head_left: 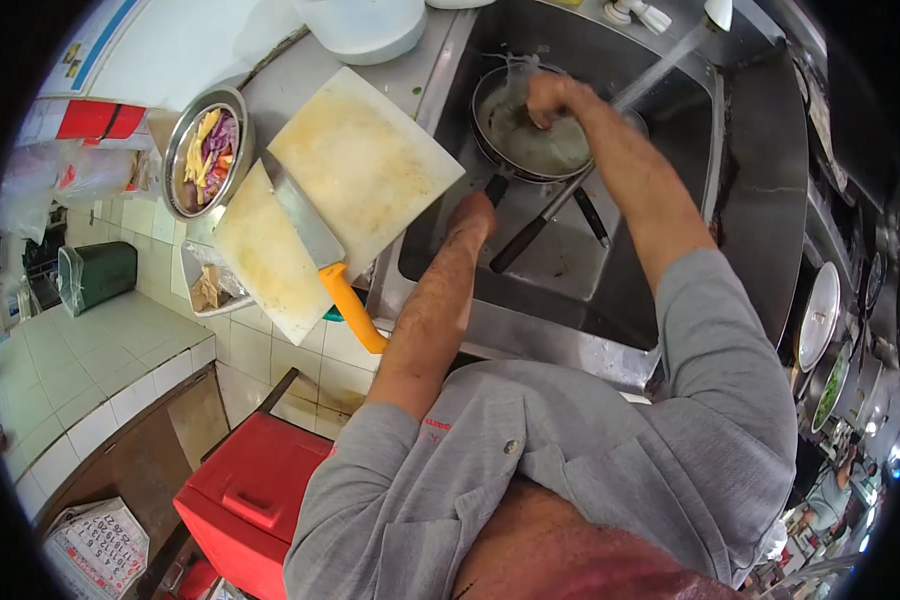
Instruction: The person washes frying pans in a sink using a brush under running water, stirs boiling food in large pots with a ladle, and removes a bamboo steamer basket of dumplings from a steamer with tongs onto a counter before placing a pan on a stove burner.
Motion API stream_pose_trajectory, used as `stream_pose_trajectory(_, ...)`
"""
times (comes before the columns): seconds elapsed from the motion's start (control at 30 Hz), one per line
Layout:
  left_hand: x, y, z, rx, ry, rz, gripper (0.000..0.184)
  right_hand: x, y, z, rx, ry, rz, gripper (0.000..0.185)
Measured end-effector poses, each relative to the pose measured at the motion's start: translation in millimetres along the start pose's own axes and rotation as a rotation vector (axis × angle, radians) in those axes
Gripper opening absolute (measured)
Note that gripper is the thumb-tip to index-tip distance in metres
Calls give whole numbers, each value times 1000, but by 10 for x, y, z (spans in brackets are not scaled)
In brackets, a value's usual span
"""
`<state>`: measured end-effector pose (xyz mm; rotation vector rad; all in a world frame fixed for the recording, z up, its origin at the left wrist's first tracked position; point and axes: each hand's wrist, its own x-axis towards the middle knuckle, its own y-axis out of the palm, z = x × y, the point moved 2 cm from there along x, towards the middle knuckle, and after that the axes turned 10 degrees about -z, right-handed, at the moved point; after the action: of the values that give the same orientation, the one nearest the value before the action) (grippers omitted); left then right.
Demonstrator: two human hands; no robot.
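A pan (545, 150) with cloudy water in it sits in the metal sink (610, 300). My left hand (473, 215) is closed round its black handle (496, 187). Inside the pan, my right hand (552, 100) is bent down at the water, its fingers pressed together; what they hold, if anything, I cannot make out. Some clear, wrinkled material (518, 72) shows at the pan's far rim beside that hand. Right of the pan, a stream of water (660, 72) runs down from the tap (718, 12). Two more dark handles (518, 246) lie below the pan.
Left of the sink are two white cutting boards (365, 160), an orange-handled knife (353, 308) and a metal bowl of cut vegetables (206, 150). A red bin (255, 490) stands at the lower left. Pans (818, 315) line the far right, with a person (828, 497) beyond.
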<state>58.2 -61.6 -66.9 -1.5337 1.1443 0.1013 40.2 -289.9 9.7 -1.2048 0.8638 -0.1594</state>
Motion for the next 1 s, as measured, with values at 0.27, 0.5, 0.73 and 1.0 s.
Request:
stream_pose_trajectory(0.27,47,-69,17,51,16,-6,30,-99,273,443,-525,17,794,32)
stream_pose_trajectory(0.5,3,-42,-41,-4,49,-9,31,-352,1471,-177,-164,130,-593,40)
stream_pose_trajectory(0.73,24,-18,-29,21,67,-52,46,-537,1117,-336,-359,273,-340,33)
stream_pose_trajectory(1.0,-69,-112,-91,65,90,-35,32,-816,1012,-376,293,407,-310,36)
